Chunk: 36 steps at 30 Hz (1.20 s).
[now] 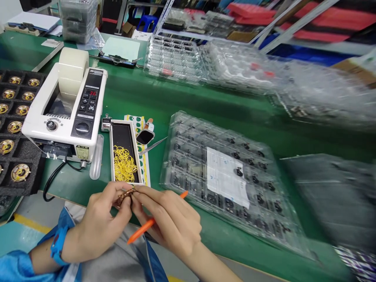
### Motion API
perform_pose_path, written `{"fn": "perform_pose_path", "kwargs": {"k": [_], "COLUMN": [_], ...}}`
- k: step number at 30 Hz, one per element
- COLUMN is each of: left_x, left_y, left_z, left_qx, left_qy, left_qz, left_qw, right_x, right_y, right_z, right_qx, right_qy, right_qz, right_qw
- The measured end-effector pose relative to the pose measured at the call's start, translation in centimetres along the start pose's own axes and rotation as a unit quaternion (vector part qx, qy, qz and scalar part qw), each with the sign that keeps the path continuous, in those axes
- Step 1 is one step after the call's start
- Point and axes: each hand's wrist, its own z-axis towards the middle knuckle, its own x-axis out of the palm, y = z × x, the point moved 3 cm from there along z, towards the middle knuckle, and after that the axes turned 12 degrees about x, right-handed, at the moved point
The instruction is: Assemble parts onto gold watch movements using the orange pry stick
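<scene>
My left hand (107,221) pinches a small round copper-coloured part (123,196) between thumb and fingers, close to the bench's front edge. The fingertips of my right hand (173,219) meet the same part from the right. An orange pen-like stick (141,231) with a pointed end is held in my right hand, slanting across below the fingers. Just beyond both hands lies a shallow white-rimmed box (112,156) with a heap of thin yellow rings (125,163). Fingers partly hide the copper part, so its details cannot be made out.
A white tape dispenser (38,119) stands left of the box. Black foam trays (32,156) at far left hold round gold parts. Tweezers (154,145) and a watch (146,136) lie right of the box. Clear plastic trays (188,129) cover the bench at right.
</scene>
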Motion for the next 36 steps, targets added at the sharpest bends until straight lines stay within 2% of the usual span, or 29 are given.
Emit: {"fn": "perform_pose_path", "kwargs": {"k": [8, 12, 15, 19, 22, 24, 26, 28, 31, 34, 36], "left_x": [0.1, 0.3, 0.4, 0.0, -0.2, -0.2, -0.2, -0.2, -0.2, 0.0, 0.0], "left_y": [0.2, 0.8, 1.4, 1.9, 2.0, 1.8, 1.6, 1.3, 1.1, 1.2, 1.3], "left_z": [0.3, 1.0, 1.6, 2.2, 2.3, 2.3, 2.3, 2.3, 2.3, 2.2, 2.2], "left_qx": [0.004, -0.045, -0.095, -0.124, -0.144, -0.158, -0.165, -0.163, -0.161, -0.170, -0.171], "left_qy": [0.016, 0.000, -0.027, -0.047, -0.029, -0.008, 0.008, 0.014, 0.011, 0.007, 0.004], "left_qz": [-0.014, -0.056, -0.124, -0.164, -0.209, -0.236, -0.239, -0.222, -0.203, -0.203, -0.200], "left_qw": [1.000, 0.997, 0.987, 0.977, 0.967, 0.959, 0.957, 0.961, 0.966, 0.964, 0.965], "right_x": [0.3, 0.8, 0.6, -0.8, -1.4, -1.2, -0.8, -0.4, 0.3, 0.8, 0.9], "right_y": [0.1, -0.1, -0.4, -1.6, -2.6, -2.8, -2.7, -2.5, -2.1, -1.9, -1.9], "right_z": [-0.4, -0.4, -0.4, 0.3, 1.3, 1.9, 2.2, 2.1, 1.4, 0.6, 0.4], "right_qx": [0.043, 0.080, 0.127, 0.201, 0.215, 0.196, 0.173, 0.159, 0.147, 0.168, 0.191], "right_qy": [-0.036, -0.028, -0.005, 0.042, 0.136, 0.218, 0.269, 0.279, 0.254, 0.226, 0.235], "right_qz": [0.009, 0.022, 0.061, 0.143, 0.201, 0.235, 0.261, 0.273, 0.264, 0.245, 0.249], "right_qw": [0.998, 0.996, 0.990, 0.968, 0.946, 0.927, 0.911, 0.907, 0.919, 0.928, 0.920]}}
